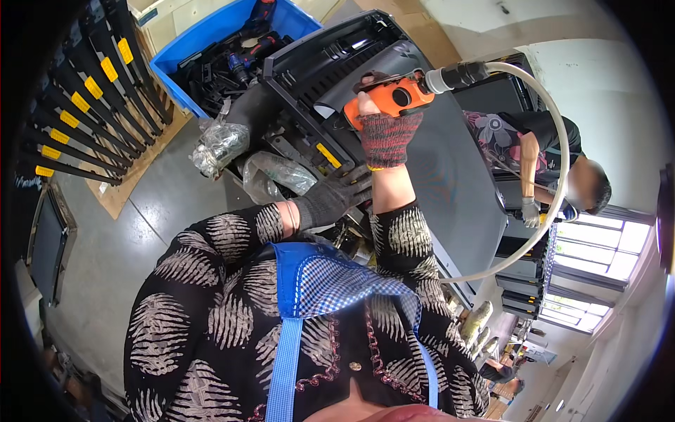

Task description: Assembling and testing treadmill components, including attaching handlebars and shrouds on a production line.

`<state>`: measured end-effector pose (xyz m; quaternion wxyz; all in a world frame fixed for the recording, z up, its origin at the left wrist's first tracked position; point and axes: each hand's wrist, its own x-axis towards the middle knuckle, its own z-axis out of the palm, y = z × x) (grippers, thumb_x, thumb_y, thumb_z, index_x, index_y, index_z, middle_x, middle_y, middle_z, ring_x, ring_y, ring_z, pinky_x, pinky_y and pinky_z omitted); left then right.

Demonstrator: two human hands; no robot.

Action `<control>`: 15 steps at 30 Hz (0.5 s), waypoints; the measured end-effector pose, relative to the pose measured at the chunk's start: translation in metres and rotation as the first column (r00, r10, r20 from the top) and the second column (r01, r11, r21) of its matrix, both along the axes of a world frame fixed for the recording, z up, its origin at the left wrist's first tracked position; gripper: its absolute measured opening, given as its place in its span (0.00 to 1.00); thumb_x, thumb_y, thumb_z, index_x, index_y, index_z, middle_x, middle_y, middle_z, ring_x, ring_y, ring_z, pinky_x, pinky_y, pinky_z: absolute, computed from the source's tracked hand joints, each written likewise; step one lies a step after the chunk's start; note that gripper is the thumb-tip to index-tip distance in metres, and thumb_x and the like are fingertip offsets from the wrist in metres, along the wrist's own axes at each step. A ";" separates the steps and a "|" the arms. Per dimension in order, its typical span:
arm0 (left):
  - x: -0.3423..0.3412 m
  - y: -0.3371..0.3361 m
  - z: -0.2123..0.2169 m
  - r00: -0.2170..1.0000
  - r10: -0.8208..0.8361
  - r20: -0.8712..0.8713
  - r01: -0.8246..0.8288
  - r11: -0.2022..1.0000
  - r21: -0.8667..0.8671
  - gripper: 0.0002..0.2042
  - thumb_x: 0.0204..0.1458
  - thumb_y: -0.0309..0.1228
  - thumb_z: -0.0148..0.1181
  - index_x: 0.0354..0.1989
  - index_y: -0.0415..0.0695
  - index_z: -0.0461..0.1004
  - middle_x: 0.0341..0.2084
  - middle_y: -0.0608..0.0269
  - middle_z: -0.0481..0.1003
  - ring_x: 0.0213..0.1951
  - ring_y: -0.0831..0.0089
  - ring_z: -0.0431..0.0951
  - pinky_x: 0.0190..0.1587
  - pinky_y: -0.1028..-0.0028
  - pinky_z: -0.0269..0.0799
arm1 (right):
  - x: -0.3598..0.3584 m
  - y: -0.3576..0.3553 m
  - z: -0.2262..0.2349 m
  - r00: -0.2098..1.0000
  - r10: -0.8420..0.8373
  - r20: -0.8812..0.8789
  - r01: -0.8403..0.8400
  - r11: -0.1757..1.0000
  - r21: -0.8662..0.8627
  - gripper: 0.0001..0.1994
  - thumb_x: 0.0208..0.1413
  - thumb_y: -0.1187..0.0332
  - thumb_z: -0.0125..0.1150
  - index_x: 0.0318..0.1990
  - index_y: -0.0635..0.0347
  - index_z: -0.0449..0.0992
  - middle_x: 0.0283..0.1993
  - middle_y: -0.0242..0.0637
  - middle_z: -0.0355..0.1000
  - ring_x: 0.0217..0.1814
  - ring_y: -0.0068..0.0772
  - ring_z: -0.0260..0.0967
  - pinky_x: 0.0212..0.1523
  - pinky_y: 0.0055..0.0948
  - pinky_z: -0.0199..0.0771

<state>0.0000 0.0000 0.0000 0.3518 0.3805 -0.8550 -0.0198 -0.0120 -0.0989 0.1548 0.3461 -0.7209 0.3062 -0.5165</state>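
My right hand (391, 137), in a red and dark knitted glove, is closed around an orange and black air tool (397, 98). From the tool's coupling a pale hose (560, 133) curves away to the right and back down. The tool is raised over a large black machine body (344, 77) with a smooth dark grey panel (450, 169). My left hand (334, 200), in a dark grey glove, has its fingers stretched out against the near end of the black frame, beside a yellow label (328, 155). Its fingertips are partly lost against the dark parts.
A blue bin (165, 60) holds power tools and black parts. Plastic-wrapped parts (221, 144) lie left of the frame. Black uprights with yellow labels (93, 88) stand in a row at far left. Another person (541, 151) with gloved hands works at right.
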 end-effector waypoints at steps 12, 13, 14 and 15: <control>0.003 0.004 0.015 0.998 0.055 -0.043 -0.058 0.995 -0.080 0.11 0.45 0.34 0.53 0.36 0.45 0.74 0.37 0.62 0.69 0.48 0.64 0.65 0.56 0.61 0.57 | 0.000 0.000 -0.002 0.997 -0.013 0.082 0.011 1.000 0.023 0.15 0.39 0.84 0.59 0.38 0.64 0.68 0.35 0.39 0.74 0.37 0.33 0.74 0.42 0.33 0.75; 0.002 0.002 0.011 0.997 0.056 -0.044 -0.060 0.994 -0.091 0.11 0.45 0.34 0.53 0.36 0.45 0.74 0.38 0.62 0.69 0.48 0.64 0.65 0.56 0.61 0.56 | 0.000 0.001 0.000 0.999 -0.004 0.040 0.005 1.000 -0.019 0.15 0.39 0.84 0.59 0.38 0.64 0.67 0.35 0.40 0.74 0.37 0.33 0.74 0.42 0.33 0.75; 0.000 0.000 0.008 0.997 0.057 -0.046 -0.062 0.993 -0.102 0.11 0.45 0.34 0.53 0.35 0.45 0.74 0.38 0.62 0.69 0.49 0.64 0.65 0.57 0.61 0.56 | 0.001 0.002 0.003 1.000 0.002 -0.002 -0.002 0.998 -0.060 0.15 0.40 0.84 0.59 0.38 0.64 0.67 0.35 0.40 0.74 0.37 0.34 0.74 0.42 0.33 0.75; 0.000 0.000 0.009 0.997 0.058 -0.047 -0.063 0.992 -0.110 0.11 0.46 0.34 0.53 0.35 0.44 0.74 0.39 0.61 0.69 0.49 0.64 0.65 0.57 0.60 0.56 | 0.002 0.003 0.003 0.999 0.007 -0.044 -0.011 0.995 -0.099 0.15 0.40 0.84 0.59 0.38 0.64 0.67 0.35 0.40 0.74 0.37 0.34 0.74 0.42 0.33 0.75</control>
